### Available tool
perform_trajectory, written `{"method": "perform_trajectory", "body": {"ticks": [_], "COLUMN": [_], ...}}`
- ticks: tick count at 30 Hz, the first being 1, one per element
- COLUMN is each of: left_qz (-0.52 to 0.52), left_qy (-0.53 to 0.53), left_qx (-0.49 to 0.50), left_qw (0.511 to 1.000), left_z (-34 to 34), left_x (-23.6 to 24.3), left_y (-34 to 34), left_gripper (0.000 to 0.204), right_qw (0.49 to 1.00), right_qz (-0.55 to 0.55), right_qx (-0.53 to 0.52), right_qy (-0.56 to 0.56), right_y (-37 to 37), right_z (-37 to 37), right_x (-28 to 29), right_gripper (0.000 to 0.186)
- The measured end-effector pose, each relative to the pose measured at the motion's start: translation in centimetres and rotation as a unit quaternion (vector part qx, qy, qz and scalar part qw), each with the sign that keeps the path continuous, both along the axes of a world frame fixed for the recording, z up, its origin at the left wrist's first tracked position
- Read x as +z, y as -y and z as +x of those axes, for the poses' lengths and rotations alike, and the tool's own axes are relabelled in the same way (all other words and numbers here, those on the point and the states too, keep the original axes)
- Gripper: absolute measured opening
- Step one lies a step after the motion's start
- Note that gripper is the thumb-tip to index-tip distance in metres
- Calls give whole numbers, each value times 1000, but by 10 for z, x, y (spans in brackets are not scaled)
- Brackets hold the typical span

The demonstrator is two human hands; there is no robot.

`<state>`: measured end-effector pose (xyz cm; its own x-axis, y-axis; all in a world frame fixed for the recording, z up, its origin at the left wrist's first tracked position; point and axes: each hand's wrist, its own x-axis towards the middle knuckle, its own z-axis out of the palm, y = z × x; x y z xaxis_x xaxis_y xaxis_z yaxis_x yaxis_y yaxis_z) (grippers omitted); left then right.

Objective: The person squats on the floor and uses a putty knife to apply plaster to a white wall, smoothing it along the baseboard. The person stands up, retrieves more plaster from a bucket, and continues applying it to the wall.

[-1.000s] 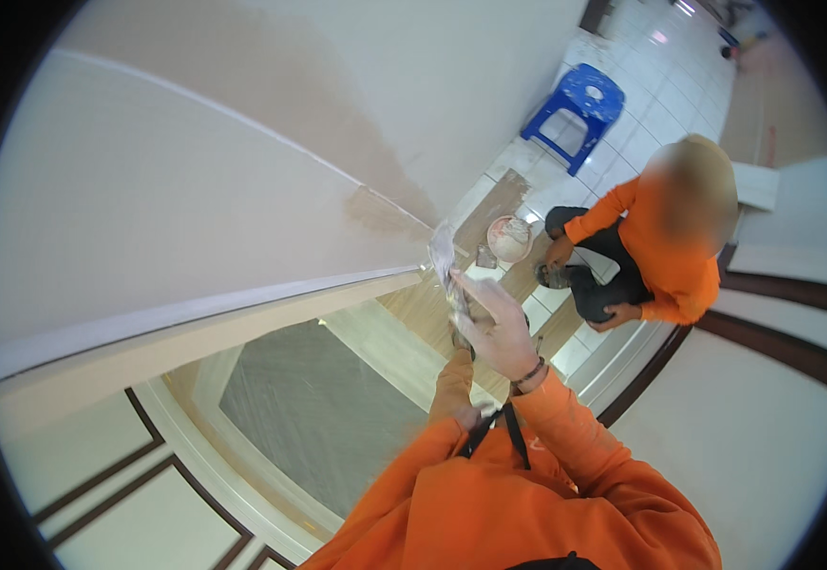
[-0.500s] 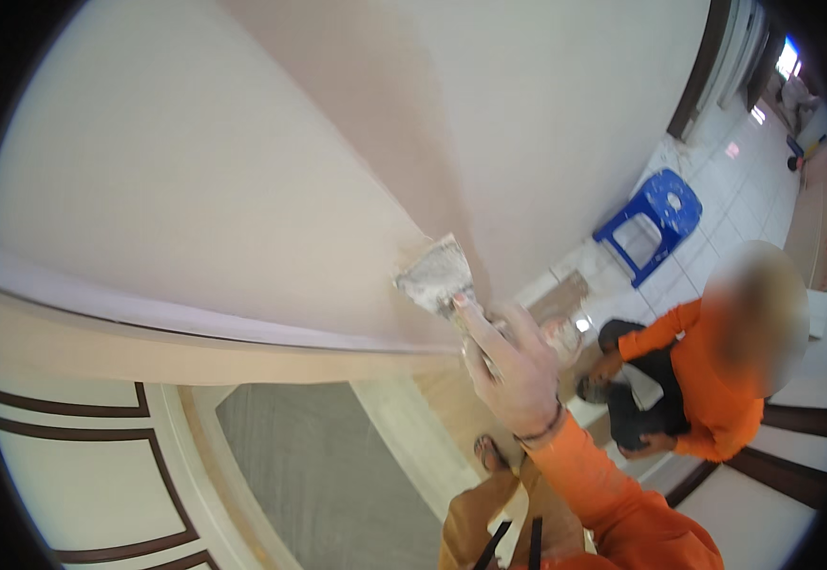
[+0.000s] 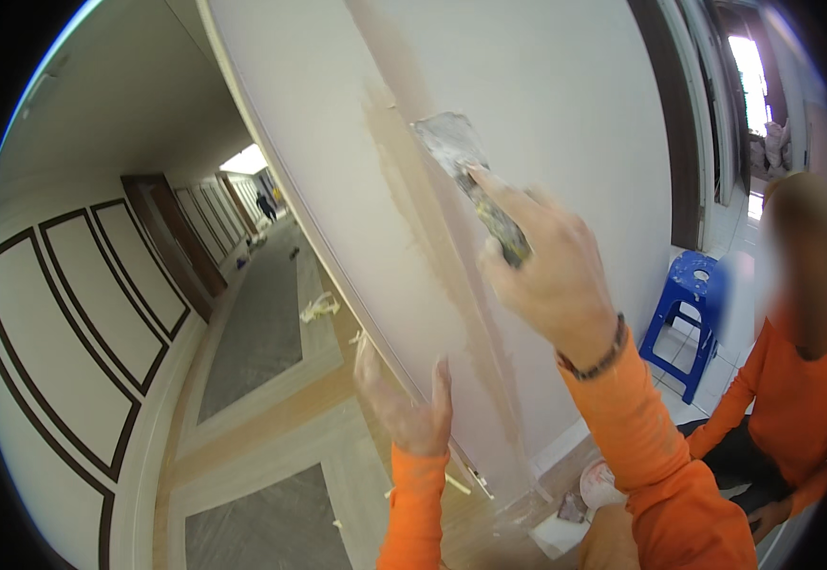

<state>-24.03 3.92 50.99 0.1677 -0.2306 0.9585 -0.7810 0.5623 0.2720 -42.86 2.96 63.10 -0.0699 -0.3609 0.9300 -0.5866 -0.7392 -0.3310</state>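
My right hand (image 3: 544, 275) grips a putty knife (image 3: 461, 161) and presses its filler-smeared blade flat against a pale wall (image 3: 546, 104), at the top of a tan vertical strip of filler (image 3: 432, 266). My left hand (image 3: 404, 408) rests lower down on the wall's outer corner edge, fingers apart, holding nothing. Both my sleeves are orange, and a dark bracelet sits on the right wrist.
A co-worker in orange (image 3: 793, 399) crouches at the right by a blue plastic stool (image 3: 684, 318). A small bucket of filler (image 3: 596, 486) stands on the floor near the wall base. A long corridor (image 3: 261, 313) with dark-framed wall panels runs away on the left.
My right hand has carried the putty knife up the wall along the filler strip, and my view has tilted upward. My left hand has come into view on the corner edge.
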Motion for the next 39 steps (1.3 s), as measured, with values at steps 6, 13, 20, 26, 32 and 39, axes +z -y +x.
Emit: {"method": "perform_trajectory", "body": {"ticks": [6,13,20,26,32,39], "left_qz": [-30,-43,-30,-31,-30,-33], "left_qy": [-16,-12,-25,-22,-28,-24], "left_qx": [31,41,35,42,38,44], "left_qw": [999,998,999,998,998,998], "left_z": [8,3,2,2,2,3], "left_x": [-8,-9,-9,-8,-6,-8], "left_y": [16,17,16,14,13,15], "left_gripper": [73,73,73,73,73,73], "right_qw": [997,991,981,984,983,978], "right_qz": [-5,-12,60,78,77,38], "right_qx": [-69,-111,-145,-119,-105,-155], "right_qy": [-25,-78,-112,-110,-127,-132], "right_y": [4,11,-1,-10,-20,-12], "right_z": [13,26,35,40,32,30], "right_x": [13,54,49,24,-11,51], "right_gripper": [55,53,51,47,47,49]}}
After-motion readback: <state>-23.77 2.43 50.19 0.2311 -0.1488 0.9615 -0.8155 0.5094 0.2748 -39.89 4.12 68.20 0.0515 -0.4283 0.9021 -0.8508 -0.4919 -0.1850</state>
